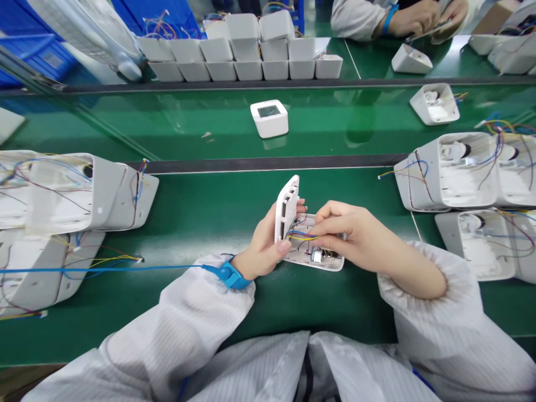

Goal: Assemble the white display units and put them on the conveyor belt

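My left hand [268, 240] is closed on a white plastic cover [287, 206], holding it tilted nearly upright. Below and to its right an open white housing [335, 263] lies on the green bench, with a circuit board and a small white connector [317, 255] inside. Blue, red and yellow wires [302, 235] run between the cover and the housing. The fingers of my right hand [341, 226] pinch these wires over the housing. A blue wrist strap [232, 275] with a cord is around my left wrist.
White housings with loose wires are stacked at left [100, 192] and right [444, 173]. On the green strip beyond the dark rail sits a white device with a small screen [269, 118]. Across it, rows of white boxes [247, 50] stand near another person's hands [419, 19].
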`<state>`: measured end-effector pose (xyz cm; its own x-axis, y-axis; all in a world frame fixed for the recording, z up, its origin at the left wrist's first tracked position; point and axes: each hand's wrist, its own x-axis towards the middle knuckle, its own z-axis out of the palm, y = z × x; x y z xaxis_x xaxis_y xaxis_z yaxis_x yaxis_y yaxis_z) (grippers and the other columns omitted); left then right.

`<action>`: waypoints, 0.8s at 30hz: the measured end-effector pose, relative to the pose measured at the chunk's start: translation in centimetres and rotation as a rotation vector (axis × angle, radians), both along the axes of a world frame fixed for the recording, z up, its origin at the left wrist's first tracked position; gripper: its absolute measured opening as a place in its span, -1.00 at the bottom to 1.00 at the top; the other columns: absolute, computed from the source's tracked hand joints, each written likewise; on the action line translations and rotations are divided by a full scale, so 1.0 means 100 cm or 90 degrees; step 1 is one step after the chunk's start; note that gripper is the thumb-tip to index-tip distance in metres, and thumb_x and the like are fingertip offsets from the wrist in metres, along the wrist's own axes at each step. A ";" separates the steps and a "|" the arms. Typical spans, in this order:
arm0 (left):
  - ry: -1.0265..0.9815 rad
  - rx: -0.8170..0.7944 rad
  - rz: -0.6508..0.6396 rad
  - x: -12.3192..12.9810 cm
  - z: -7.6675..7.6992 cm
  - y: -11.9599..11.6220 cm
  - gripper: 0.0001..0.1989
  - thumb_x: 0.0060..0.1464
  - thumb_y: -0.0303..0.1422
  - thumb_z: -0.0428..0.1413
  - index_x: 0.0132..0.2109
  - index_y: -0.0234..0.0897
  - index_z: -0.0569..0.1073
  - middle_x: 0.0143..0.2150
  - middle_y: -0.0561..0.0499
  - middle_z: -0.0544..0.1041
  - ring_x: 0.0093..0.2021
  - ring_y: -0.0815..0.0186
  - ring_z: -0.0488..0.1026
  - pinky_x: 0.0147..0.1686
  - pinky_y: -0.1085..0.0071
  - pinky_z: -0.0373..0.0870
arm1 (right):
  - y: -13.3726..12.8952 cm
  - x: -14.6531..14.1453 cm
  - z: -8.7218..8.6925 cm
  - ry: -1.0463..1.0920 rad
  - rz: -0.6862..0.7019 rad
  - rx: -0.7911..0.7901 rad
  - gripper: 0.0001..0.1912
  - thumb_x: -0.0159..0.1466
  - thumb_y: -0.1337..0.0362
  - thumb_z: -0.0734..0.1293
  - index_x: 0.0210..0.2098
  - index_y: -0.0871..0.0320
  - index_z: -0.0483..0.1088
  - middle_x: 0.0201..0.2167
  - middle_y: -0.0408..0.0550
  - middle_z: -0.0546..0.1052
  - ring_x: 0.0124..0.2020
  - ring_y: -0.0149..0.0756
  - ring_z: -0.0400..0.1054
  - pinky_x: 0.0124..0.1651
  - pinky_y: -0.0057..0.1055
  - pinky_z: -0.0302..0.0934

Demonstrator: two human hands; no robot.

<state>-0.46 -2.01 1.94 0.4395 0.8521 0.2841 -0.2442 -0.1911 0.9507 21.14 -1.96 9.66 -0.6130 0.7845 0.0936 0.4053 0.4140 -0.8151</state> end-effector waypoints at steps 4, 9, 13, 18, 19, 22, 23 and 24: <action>0.011 0.016 0.005 0.000 -0.001 0.001 -0.28 0.10 0.03 0.12 0.29 -0.25 0.23 0.28 -0.26 0.28 0.24 -0.09 0.31 0.22 -0.07 0.26 | 0.004 0.001 -0.006 -0.013 0.017 0.029 -0.83 0.31 0.37 0.35 -0.16 0.07 0.57 -0.25 -0.13 0.56 -0.29 -0.40 0.44 -0.25 -0.48 0.30; 0.042 0.063 0.001 0.002 0.003 0.001 -0.23 0.11 -0.01 0.14 0.36 -0.20 0.11 0.32 -0.25 0.24 0.29 -0.08 0.25 0.23 -0.05 0.26 | 0.008 -0.006 -0.019 -0.227 0.024 0.232 -0.87 0.30 0.36 0.36 -0.32 0.12 0.58 -0.41 -0.12 0.57 -0.38 -0.32 0.38 -0.34 -0.38 0.17; 0.107 0.129 -0.005 0.003 0.007 0.002 -0.15 0.09 -0.04 0.18 0.40 -0.15 -0.01 0.39 -0.25 0.12 0.34 -0.09 0.18 0.28 -0.06 0.20 | 0.008 -0.010 -0.024 -0.301 -0.051 0.322 -0.87 0.29 0.36 0.36 -0.34 0.11 0.58 -0.21 0.00 0.55 -0.22 -0.21 0.31 -0.24 -0.30 0.15; 0.175 0.174 0.020 0.002 0.004 0.003 -0.09 0.03 -0.08 0.22 0.40 -0.18 -0.03 0.35 -0.30 0.17 0.30 -0.12 0.23 0.27 -0.11 0.20 | 0.006 -0.014 -0.022 -0.349 -0.112 0.239 -0.81 0.32 0.35 0.31 -0.22 0.06 0.60 -0.12 -0.04 0.55 -0.18 -0.20 0.30 -0.21 -0.28 0.16; 0.180 0.180 0.026 0.002 0.003 0.003 -0.08 0.03 -0.09 0.23 0.40 -0.18 -0.03 0.34 -0.31 0.17 0.30 -0.12 0.23 0.26 -0.12 0.19 | 0.005 -0.015 -0.020 -0.370 -0.115 0.218 -0.79 0.32 0.36 0.30 -0.22 0.07 0.60 -0.15 -0.05 0.56 -0.21 -0.20 0.31 -0.23 -0.29 0.16; 0.185 0.193 0.046 0.002 0.000 0.005 -0.07 0.00 -0.12 0.25 0.40 -0.20 -0.02 0.34 -0.32 0.17 0.31 -0.14 0.22 0.26 -0.14 0.18 | 0.003 -0.019 -0.017 -0.424 -0.130 0.192 -0.77 0.32 0.36 0.28 -0.23 0.09 0.60 -0.18 -0.05 0.58 -0.25 -0.19 0.31 -0.28 -0.29 0.14; 0.183 0.197 0.051 0.002 -0.001 0.006 -0.06 -0.01 -0.13 0.26 0.40 -0.21 -0.02 0.34 -0.32 0.17 0.31 -0.14 0.21 0.26 -0.14 0.18 | 0.003 -0.020 -0.016 -0.432 -0.132 0.191 -0.77 0.31 0.36 0.28 -0.23 0.09 0.60 -0.18 -0.05 0.58 -0.25 -0.19 0.31 -0.29 -0.30 0.14; 0.182 0.203 0.053 0.002 -0.001 0.007 -0.05 -0.02 -0.14 0.26 0.40 -0.22 -0.03 0.34 -0.33 0.17 0.31 -0.14 0.21 0.26 -0.14 0.18 | 0.003 -0.021 -0.016 -0.437 -0.133 0.189 -0.78 0.30 0.36 0.28 -0.24 0.08 0.60 -0.18 -0.05 0.58 -0.24 -0.19 0.32 -0.30 -0.30 0.13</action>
